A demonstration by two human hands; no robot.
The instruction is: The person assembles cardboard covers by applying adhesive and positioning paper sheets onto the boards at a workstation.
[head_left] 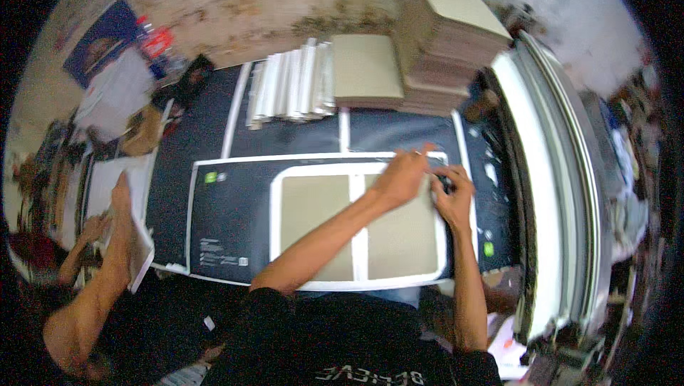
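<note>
A dark printed sheet (pixel 235 215) with white edges lies in front of me, and two grey-beige boards (pixel 317 204) rest on it side by side inside a white rounded outline. My left hand (pixel 402 179) reaches across to the sheet's far right corner; motion smears its fingers. Right beside it, my right hand (pixel 454 194) is over the right edge of the white outline. Its fingers curl together around something small and dark that I cannot make out.
Behind the sheet lie a row of white rolled or folded strips (pixel 292 83), a low stack of boards (pixel 367 69) and a taller stack (pixel 449 37). Thick white and grey layered sheets (pixel 552 172) stand on the right. At left, another person's hands (pixel 121 197) hold a white sheet.
</note>
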